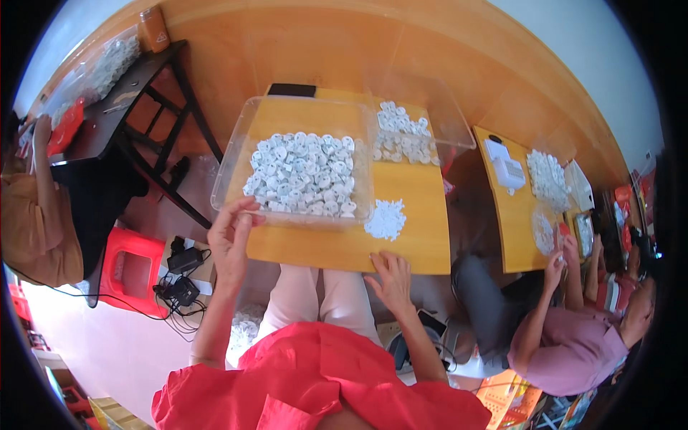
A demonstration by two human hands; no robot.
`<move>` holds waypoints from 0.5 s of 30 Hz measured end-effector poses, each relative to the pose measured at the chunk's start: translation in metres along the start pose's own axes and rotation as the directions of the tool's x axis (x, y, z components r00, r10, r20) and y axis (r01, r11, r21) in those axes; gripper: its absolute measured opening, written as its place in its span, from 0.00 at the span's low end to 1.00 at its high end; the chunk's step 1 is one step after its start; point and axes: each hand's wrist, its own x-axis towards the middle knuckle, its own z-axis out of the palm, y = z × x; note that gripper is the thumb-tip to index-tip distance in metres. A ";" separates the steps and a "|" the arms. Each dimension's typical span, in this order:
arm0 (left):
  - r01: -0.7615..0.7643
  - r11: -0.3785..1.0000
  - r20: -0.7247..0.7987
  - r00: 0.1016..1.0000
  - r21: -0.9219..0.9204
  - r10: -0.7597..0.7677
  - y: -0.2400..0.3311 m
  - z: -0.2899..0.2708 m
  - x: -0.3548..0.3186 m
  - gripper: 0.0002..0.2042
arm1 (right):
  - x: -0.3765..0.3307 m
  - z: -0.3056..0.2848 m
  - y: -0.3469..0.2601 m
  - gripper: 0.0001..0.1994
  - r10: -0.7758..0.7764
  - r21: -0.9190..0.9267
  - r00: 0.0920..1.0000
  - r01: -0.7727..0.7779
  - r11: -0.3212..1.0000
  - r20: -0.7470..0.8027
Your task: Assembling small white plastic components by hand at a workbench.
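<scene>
While the left hand (pixel 231 236) lifts with fingers loosely apart beside the clear bin (pixel 236 154), the right hand (pixel 393 279) rests spread.

Clear glossy plastic bin (pixel 236 154), white plastic parts (pixel 304 175)

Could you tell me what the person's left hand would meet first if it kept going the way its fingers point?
Probably the near wall of the clear bin: the left hand is raised at its front corner, fingers toward it. Depth is hard to judge.

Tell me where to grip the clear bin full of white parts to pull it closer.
Probably grip the clear bin's near-left corner rim, by the left hand, coming from the near side. The rim flares outward, and its near wall faces the table edge unobstructed.
</scene>
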 end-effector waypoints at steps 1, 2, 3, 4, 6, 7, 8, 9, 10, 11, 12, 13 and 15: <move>0.040 0.999 -0.012 0.999 -0.007 -0.040 -0.013 -0.002 0.002 0.12 | -0.001 0.002 0.001 0.26 -0.020 -0.010 1.000 0.020 1.000 -0.020; 0.078 0.997 -0.011 0.997 -0.019 -0.078 -0.019 -0.002 0.005 0.11 | -0.004 0.005 0.003 0.26 -0.034 -0.009 0.999 0.034 0.999 -0.018; 0.073 0.997 -0.028 0.997 -0.018 -0.074 -0.021 -0.001 0.009 0.11 | -0.007 0.008 0.006 0.25 -0.056 -0.037 0.997 0.055 0.998 -0.045; 0.104 0.994 -0.009 0.994 -0.011 -0.104 -0.023 0.001 0.015 0.11 | -0.009 0.010 0.009 0.23 -0.079 -0.063 0.994 0.075 0.995 -0.072; 0.136 0.991 -0.009 0.991 0.006 -0.136 -0.023 0.002 0.025 0.10 | -0.012 0.013 0.012 0.21 -0.113 -0.065 0.990 0.108 0.992 -0.086; 0.208 0.973 0.047 0.976 0.098 -0.213 -0.021 0.003 0.034 0.10 | -0.011 0.013 0.013 0.20 -0.133 -0.060 0.986 0.127 0.990 -0.105; 0.275 0.943 0.099 0.950 0.190 -0.297 -0.018 0.002 0.043 0.10 | -0.011 0.012 0.013 0.19 -0.146 -0.058 0.982 0.140 0.988 -0.123; 0.227 0.932 0.148 0.950 0.282 -0.276 -0.015 0.004 0.052 0.09 | -0.011 0.013 0.014 0.19 -0.153 -0.051 0.981 0.148 0.988 -0.119; 0.232 0.930 0.140 0.950 0.286 -0.280 -0.009 0.006 0.060 0.09 | -0.011 0.014 0.015 0.18 -0.168 -0.043 0.976 0.164 0.986 -0.140; 0.158 0.909 0.234 0.936 0.385 -0.262 -0.003 0.012 0.069 0.09 | -0.012 0.014 0.017 0.17 -0.179 -0.040 0.970 0.175 0.984 -0.163; 0.073 0.878 0.327 0.911 0.473 -0.251 0.002 0.018 0.079 0.09 | -0.011 0.015 0.019 0.17 -0.180 -0.037 0.970 0.176 0.984 -0.163; 0.073 0.877 0.327 0.910 0.475 -0.253 -0.002 0.027 0.089 0.09 | -0.012 0.015 0.019 0.16 -0.184 -0.017 0.965 0.184 0.983 -0.189; -0.118 0.842 0.521 0.828 0.527 -0.210 -0.025 0.046 0.113 0.09 | -0.011 0.016 0.020 0.14 -0.183 0.001 0.959 0.187 0.982 -0.216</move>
